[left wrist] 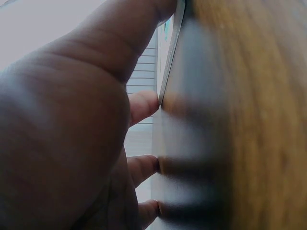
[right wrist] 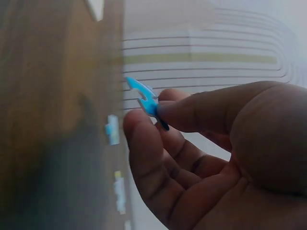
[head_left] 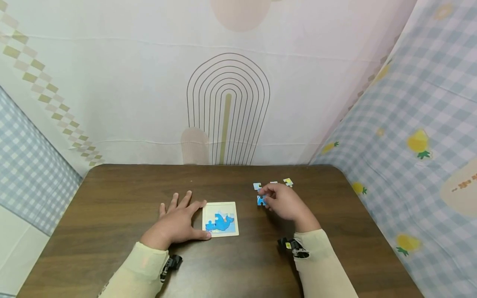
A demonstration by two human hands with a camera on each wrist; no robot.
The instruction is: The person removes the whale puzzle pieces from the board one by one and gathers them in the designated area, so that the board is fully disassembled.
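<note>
My right hand [head_left: 285,203] pinches a blue puzzle piece [right wrist: 149,106] between thumb and fingertips, raised above the table. To the left lies a square puzzle board [head_left: 220,204] with a pale frame. Inside it, joined pieces form part of a blue animal picture [head_left: 222,222]. My left hand [head_left: 175,225] is spread flat beside the board, with index fingertip and thumb touching its left edge. In the left wrist view the fingertips [left wrist: 149,103] rest on the tabletop along the board's thin edge.
Loose puzzle pieces lie beyond my right hand, among them a light blue one [head_left: 257,186] and a yellow one [head_left: 288,182]. The brown wooden table [head_left: 130,190] ends at a patterned cloth backdrop [head_left: 149,103]. A checked cloth [head_left: 402,165] hangs along the right.
</note>
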